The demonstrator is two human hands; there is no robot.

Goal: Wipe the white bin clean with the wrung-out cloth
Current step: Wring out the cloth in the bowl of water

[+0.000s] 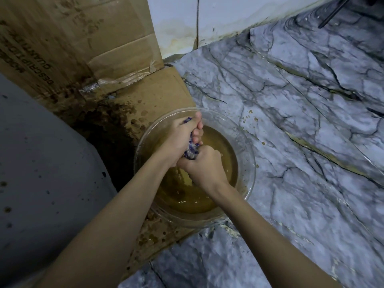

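Both my hands grip a twisted blue-and-white cloth (192, 149) over a clear glass bowl (248, 142) of murky brown water. My left hand (182, 136) closes on the cloth's upper end, and my right hand (204, 166) closes on its lower end, just below and right of the left. Only a short piece of cloth shows between the two fists. The white bin (45, 167) fills the left side of the view, its pale surface speckled with dark spots. It stands apart from both hands.
Wet, stained cardboard (116, 65) lies under the bowl and leans against the wall (176, 21) behind. Grey marbled floor tiles (301, 121) spread to the right, with small brown splashes near the bowl. A dark rod (334, 11) shows at the top right.
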